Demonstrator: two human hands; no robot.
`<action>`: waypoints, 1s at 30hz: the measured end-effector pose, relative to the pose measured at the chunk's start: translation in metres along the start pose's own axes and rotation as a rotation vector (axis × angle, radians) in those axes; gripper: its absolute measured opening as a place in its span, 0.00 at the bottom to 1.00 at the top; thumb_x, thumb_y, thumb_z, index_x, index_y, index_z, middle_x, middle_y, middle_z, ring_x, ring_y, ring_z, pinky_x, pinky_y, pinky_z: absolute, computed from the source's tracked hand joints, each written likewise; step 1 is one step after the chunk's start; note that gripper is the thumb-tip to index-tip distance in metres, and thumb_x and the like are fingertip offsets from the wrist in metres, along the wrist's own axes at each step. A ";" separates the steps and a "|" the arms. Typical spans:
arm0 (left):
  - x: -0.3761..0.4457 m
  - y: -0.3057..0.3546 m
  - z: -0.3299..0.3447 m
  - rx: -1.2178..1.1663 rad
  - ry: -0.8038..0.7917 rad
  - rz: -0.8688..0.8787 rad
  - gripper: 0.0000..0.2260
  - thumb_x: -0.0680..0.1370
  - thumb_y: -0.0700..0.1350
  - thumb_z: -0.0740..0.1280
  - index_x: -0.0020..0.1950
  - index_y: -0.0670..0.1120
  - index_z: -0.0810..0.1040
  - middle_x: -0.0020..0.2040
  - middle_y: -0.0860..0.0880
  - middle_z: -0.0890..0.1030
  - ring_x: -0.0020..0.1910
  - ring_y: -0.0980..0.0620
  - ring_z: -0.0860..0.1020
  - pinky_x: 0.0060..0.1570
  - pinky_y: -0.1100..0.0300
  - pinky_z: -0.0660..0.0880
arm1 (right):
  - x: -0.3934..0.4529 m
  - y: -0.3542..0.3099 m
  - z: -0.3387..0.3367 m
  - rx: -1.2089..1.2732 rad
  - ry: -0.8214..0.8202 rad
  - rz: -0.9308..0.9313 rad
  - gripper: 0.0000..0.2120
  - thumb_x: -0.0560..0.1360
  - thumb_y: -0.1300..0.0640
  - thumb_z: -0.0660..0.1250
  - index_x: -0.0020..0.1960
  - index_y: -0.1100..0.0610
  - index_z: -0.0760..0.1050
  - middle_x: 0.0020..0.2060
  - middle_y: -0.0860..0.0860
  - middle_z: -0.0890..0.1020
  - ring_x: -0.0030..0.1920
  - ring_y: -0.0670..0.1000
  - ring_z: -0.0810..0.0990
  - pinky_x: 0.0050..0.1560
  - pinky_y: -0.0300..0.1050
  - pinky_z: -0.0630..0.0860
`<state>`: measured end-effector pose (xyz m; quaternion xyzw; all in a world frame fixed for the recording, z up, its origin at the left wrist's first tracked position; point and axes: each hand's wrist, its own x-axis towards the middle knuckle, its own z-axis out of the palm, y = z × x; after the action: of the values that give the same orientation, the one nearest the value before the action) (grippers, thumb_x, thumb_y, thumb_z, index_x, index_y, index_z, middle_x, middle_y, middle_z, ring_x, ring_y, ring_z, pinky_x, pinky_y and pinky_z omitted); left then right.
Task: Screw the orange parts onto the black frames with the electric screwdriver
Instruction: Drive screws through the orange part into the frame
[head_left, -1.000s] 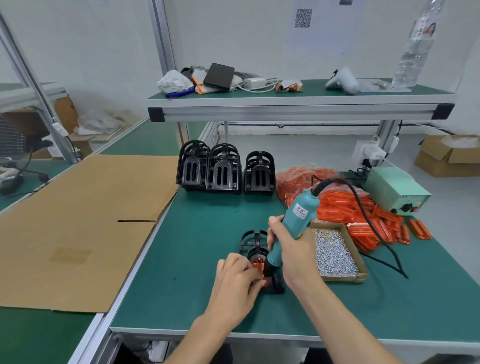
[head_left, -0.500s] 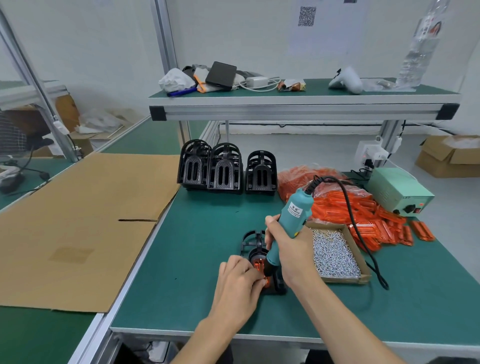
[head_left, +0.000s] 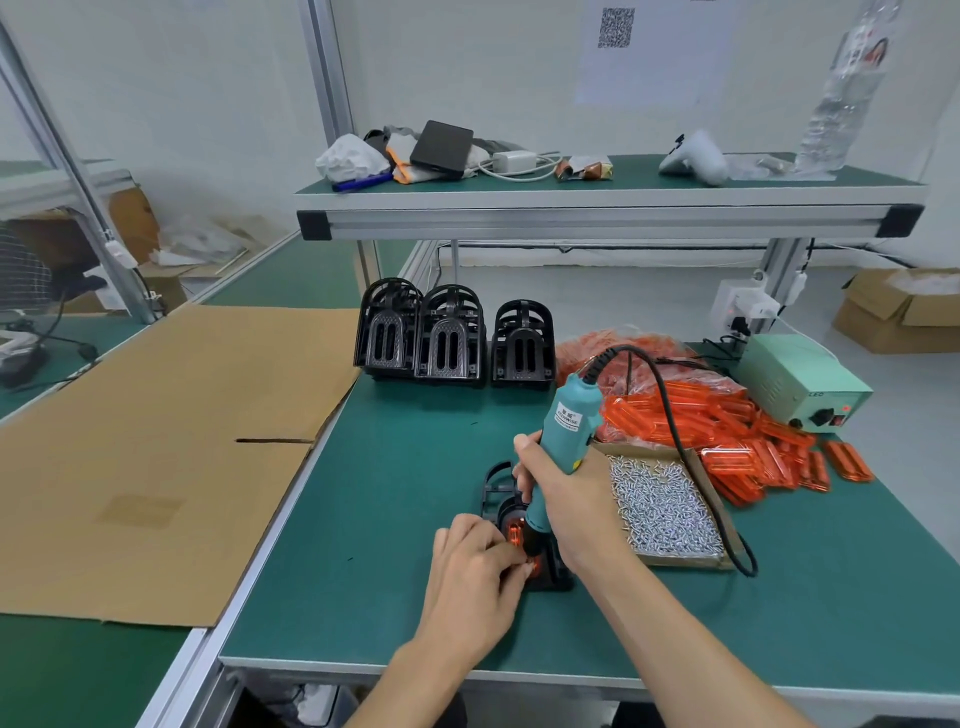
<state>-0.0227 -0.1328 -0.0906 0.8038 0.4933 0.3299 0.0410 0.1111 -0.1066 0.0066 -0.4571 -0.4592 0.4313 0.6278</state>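
Black frame (head_left: 496, 486), one unit: lying on the green bench mat (head_left: 395, 499) near the front edge, largely covered by both hands. Orange part (head_left: 514, 531) seated in it, visible between the fingers and the tool; a second glimpse of orange sits lower, at the left fingertips.

Electric screwdriver (head_left: 563, 431), teal body with a white label: tilted, top leaning away to the right, nose down on the orange part. The bit itself is hidden. Black cord (head_left: 670, 415) arcs from the top and loops down to the mat on the right.

Right hand (head_left: 566, 499): fingers wrapped tight round the screwdriver's lower barrel, thumb on the near side.

Left hand (head_left: 475, 577): fingers curled together, tips pressed onto the near end of the frame by the orange part. Whether they pinch it or only press down cannot be told.

Cardboard tray of screws (head_left: 660, 509): just right of the right hand, touching the wrist area.

Orange parts, loose heap (head_left: 727, 431): behind and right of the tray, some still in a clear bag.

Black frames, three upright (head_left: 452, 340): in a row at the back of the mat, well apart from the work.

Pale green power unit (head_left: 795, 384): far right rear.

Flattened cardboard (head_left: 156, 441): on the adjoining bench to the left.
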 end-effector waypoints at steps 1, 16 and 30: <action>0.000 0.000 0.000 0.001 -0.001 -0.006 0.05 0.76 0.53 0.72 0.47 0.54 0.86 0.42 0.59 0.75 0.50 0.52 0.72 0.47 0.54 0.69 | 0.001 0.000 0.001 -0.007 -0.011 0.004 0.10 0.78 0.57 0.73 0.40 0.55 0.77 0.31 0.57 0.80 0.32 0.53 0.78 0.37 0.50 0.77; -0.006 -0.003 0.008 -0.117 -0.042 -0.053 0.06 0.75 0.49 0.77 0.48 0.50 0.85 0.45 0.59 0.73 0.54 0.55 0.68 0.55 0.65 0.69 | 0.006 0.006 0.004 -0.072 -0.136 0.020 0.11 0.74 0.48 0.72 0.35 0.51 0.77 0.30 0.55 0.81 0.28 0.52 0.75 0.33 0.48 0.73; -0.006 -0.001 0.004 -0.156 -0.020 -0.036 0.04 0.77 0.50 0.75 0.48 0.51 0.84 0.45 0.58 0.73 0.55 0.55 0.69 0.54 0.67 0.71 | 0.011 -0.015 -0.015 0.149 -0.183 -0.143 0.06 0.76 0.54 0.73 0.41 0.52 0.78 0.34 0.59 0.81 0.29 0.55 0.73 0.34 0.47 0.74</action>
<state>-0.0229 -0.1365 -0.0968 0.7925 0.4801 0.3584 0.1143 0.1301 -0.1016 0.0212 -0.3340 -0.5125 0.4585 0.6447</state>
